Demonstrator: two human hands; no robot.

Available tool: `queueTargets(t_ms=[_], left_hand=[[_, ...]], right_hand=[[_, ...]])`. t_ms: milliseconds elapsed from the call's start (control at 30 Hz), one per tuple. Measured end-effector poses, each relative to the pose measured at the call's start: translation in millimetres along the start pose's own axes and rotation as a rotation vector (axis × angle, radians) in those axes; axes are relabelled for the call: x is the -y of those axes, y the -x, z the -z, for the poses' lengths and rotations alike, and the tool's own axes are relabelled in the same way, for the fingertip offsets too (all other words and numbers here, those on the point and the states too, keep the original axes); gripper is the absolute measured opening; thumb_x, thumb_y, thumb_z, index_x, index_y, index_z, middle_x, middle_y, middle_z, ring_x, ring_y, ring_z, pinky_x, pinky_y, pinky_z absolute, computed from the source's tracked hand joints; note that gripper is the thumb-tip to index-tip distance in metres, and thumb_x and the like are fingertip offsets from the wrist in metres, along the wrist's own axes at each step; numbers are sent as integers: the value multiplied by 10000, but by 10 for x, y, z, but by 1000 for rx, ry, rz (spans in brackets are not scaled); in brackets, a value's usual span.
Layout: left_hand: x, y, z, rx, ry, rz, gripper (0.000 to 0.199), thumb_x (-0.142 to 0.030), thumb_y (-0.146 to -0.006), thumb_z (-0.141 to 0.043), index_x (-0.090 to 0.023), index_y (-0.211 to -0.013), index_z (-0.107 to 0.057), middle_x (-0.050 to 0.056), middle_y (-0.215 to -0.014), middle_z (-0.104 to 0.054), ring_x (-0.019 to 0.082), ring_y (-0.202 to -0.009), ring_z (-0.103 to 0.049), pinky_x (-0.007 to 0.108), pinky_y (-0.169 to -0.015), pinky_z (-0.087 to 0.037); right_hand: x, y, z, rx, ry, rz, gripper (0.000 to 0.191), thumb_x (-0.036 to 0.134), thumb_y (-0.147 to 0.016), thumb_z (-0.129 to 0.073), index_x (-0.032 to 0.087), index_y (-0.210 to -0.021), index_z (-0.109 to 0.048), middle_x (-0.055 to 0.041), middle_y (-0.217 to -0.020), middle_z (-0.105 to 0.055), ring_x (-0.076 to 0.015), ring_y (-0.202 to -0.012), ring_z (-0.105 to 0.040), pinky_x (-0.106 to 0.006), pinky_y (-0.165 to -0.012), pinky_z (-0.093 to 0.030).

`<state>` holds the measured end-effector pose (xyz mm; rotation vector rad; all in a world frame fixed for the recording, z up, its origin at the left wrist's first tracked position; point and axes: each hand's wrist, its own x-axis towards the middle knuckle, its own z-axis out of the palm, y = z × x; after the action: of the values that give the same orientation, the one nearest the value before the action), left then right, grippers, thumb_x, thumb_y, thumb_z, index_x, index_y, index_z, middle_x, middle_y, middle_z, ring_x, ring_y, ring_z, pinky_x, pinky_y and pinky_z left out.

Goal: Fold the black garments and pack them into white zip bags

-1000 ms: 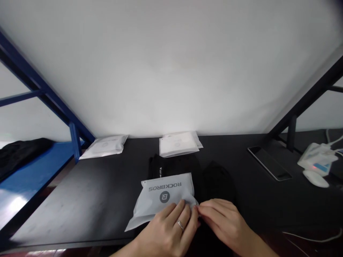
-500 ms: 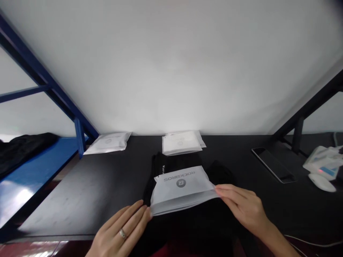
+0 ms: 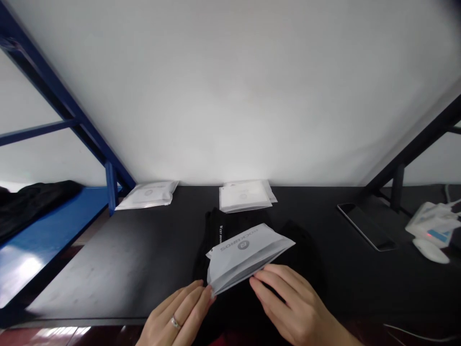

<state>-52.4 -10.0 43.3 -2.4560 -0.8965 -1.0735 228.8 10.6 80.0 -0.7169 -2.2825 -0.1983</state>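
A white ROCKBROS bag (image 3: 241, 252) is held tilted above black fabric, its near edge slightly parted. My left hand (image 3: 178, 312), with a ring on one finger, pinches the bag's near left corner. At the middle of the near edge, my right hand (image 3: 293, 302) grips the bag between thumb and fingers. Black fabric with white lettering (image 3: 215, 226) lies under and behind the bag on the black table (image 3: 144, 269).
White packets (image 3: 245, 194) lie by the wall, with another packet (image 3: 149, 194) at the left. A phone (image 3: 365, 226) and a white mouse (image 3: 431, 251) lie at the right. A blue frame (image 3: 111, 185) rises at the left.
My right hand has moved left from the bag's right corner to the middle of its near edge. The bag has turned, with its right end farther away.
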Motion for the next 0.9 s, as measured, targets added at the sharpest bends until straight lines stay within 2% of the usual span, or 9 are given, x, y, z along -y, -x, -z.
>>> queueTargets(t_ms=[67, 133, 267, 400, 500, 600, 700, 800, 900], left_hand=[[17, 20, -9, -17, 6, -19, 392, -227, -1121, -378, -103, -1432, -583, 119, -956, -792, 219, -944, -786, 305, -899, -638], [24, 19, 6, 16, 4, -26, 412, -278, -1133, -366, -107, -1442, -578, 122, -980, -793, 220, -963, -785, 302, -914, -634], [22, -10, 56, 114, 18, -27, 406, -244, -1132, -368, -119, -1452, -584, 119, -1049, -795, 221, -1033, -776, 302, -957, -623], [46, 5, -11, 52, 28, -48, 431, -201, -1127, -354, -109, -1510, -530, 128, -1078, -794, 234, -1072, -770, 315, -974, -622], [76, 17, -93, -10, 21, -66, 448, -191, -1121, -380, -94, -1546, -481, 129, -1075, -796, 241, -1084, -768, 318, -971, -624], [81, 1, -139, -6, 12, -79, 442, -203, -1130, -346, -89, -1525, -508, 122, -1065, -799, 240, -1112, -759, 315, -973, -623], [57, -31, -160, 28, 22, -123, 501, -284, -1150, -246, -82, -1360, -653, 120, -1087, -793, 241, -1153, -739, 319, -1015, -602], [54, -67, -169, 50, 25, -154, 491, -209, -1137, -251, -80, -1193, -721, 112, -1038, -786, 227, -1139, -737, 305, -1039, -583], [121, -114, -171, 88, 6, -149, 356, -87, -1088, -373, -89, -1154, -723, 95, -991, -775, 204, -1078, -749, 278, -1001, -596]], right_hand=[[8, -14, -35, -36, 11, 10, 243, 33, -955, -543, 68, -1105, -731, -109, -947, -762, -214, -925, -720, -316, -860, -622], [4, -30, -46, -53, 10, -10, 229, 40, -954, -553, 73, -1092, -732, -105, -941, -762, -208, -936, -723, -311, -873, -625], [-27, -89, -81, -21, 34, 8, 264, 33, -966, -512, 94, -1101, -731, -99, -996, -786, -203, -984, -740, -303, -909, -622], [-70, -207, -114, 22, 71, 0, 287, 56, -998, -494, 101, -1189, -703, -99, -1122, -790, -213, -1072, -738, -293, -895, -620], [-95, -297, -124, 133, 4, -64, 316, 78, -995, -473, 119, -1242, -666, -98, -1168, -771, -202, -1083, -729, -263, -806, -626], [-119, -317, -220, 318, 74, -113, 306, 94, -900, -598, 145, -1196, -661, -100, -1110, -756, -234, -964, -738, -300, -675, -623], [-162, -273, -443, 472, 281, -70, 281, 24, -790, -674, 154, -1039, -680, -83, -924, -742, -238, -784, -716, -313, -578, -576], [-224, -235, -699, 506, 361, -22, 262, -64, -748, -652, 196, -740, -618, -10, -642, -655, -178, -552, -622, -273, -461, -467], [-291, -251, -850, 456, 382, -9, 323, -88, -742, -626, 214, -649, -559, 23, -559, -616, -144, -454, -541, -270, -414, -397]])
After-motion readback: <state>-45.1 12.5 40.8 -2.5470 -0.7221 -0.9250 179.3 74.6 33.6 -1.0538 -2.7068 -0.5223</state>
